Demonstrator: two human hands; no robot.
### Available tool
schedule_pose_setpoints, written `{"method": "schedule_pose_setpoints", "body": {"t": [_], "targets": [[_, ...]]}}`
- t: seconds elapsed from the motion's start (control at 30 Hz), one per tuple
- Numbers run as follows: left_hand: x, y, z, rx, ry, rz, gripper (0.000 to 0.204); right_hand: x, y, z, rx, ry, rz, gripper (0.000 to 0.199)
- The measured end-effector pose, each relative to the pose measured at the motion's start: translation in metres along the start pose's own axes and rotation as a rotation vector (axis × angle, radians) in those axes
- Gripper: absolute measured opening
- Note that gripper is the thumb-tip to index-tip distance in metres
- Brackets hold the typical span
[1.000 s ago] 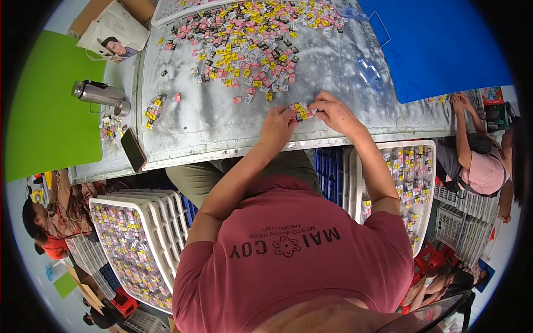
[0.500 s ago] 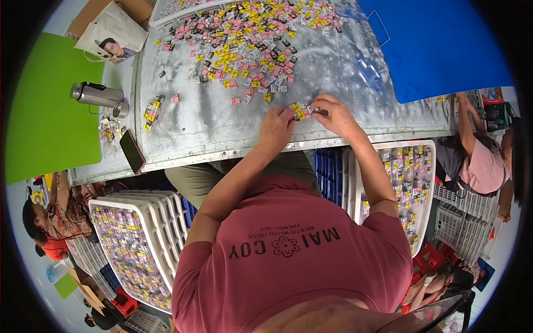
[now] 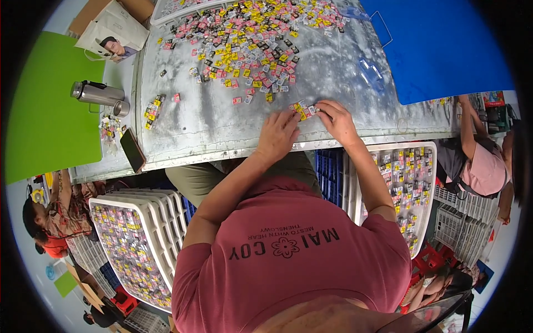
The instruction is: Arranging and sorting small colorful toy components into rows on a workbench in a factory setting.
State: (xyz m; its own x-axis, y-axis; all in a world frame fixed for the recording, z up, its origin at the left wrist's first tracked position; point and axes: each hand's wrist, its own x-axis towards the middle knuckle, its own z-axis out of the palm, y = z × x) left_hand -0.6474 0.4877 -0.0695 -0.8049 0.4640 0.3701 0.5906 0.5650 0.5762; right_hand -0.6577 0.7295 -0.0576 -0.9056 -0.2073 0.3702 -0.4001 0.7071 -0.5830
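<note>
Near the table's front edge lies a short cluster of small printed blocks [image 3: 302, 110] in pink, yellow, black and white, packed side by side. My left hand [image 3: 276, 136] presses its fingertips against the cluster's left end. At the right end, the thumb and forefinger of my right hand [image 3: 338, 122] pinch the blocks. My fingers cover part of both ends. Just beyond spreads a large loose pile of the same blocks [image 3: 239, 53]. Another packed group of blocks [image 3: 152, 112] sits apart on the left.
A phone [image 3: 132, 150], a steel flask [image 3: 97, 92] and its cup [image 3: 120, 108] are at the left. Clear plastic pieces [image 3: 369, 72] lie right, beside a blue board [image 3: 444, 50]. Stacked white trays [image 3: 158, 205] and another white tray [image 3: 432, 194] flank me. Other people work both sides.
My left fingers have flattened over the left end of the cluster. My right hand has shifted slightly, its fingers now along the cluster's right end. The loose pile looks unchanged.
</note>
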Motion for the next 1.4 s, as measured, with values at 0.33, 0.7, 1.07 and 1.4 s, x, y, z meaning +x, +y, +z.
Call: {"method": "schedule_pose_setpoints", "body": {"t": [0.33, 0.7, 1.07, 1.4], "targets": [[0.002, 0.004, 0.006, 0.269, -0.321, 0.142, 0.084, -0.009, 0.01, 0.009, 0.028, 0.089, -0.019, 0.018], [0.003, -0.011, -0.001, 0.064, -0.306, 0.112, 0.077, -0.016, 0.003, 0.007, -0.069, 0.043, -0.051, 0.026], [-0.002, -0.023, -0.011, 0.026, -0.202, -0.005, 0.075, -0.018, -0.025, 0.019, -0.326, -0.353, -0.108, 0.076], [0.016, -0.012, 0.008, 0.278, -0.223, 0.111, 0.078, 0.009, 0.042, -0.048, -0.452, 0.329, 0.105, 0.041]]}}
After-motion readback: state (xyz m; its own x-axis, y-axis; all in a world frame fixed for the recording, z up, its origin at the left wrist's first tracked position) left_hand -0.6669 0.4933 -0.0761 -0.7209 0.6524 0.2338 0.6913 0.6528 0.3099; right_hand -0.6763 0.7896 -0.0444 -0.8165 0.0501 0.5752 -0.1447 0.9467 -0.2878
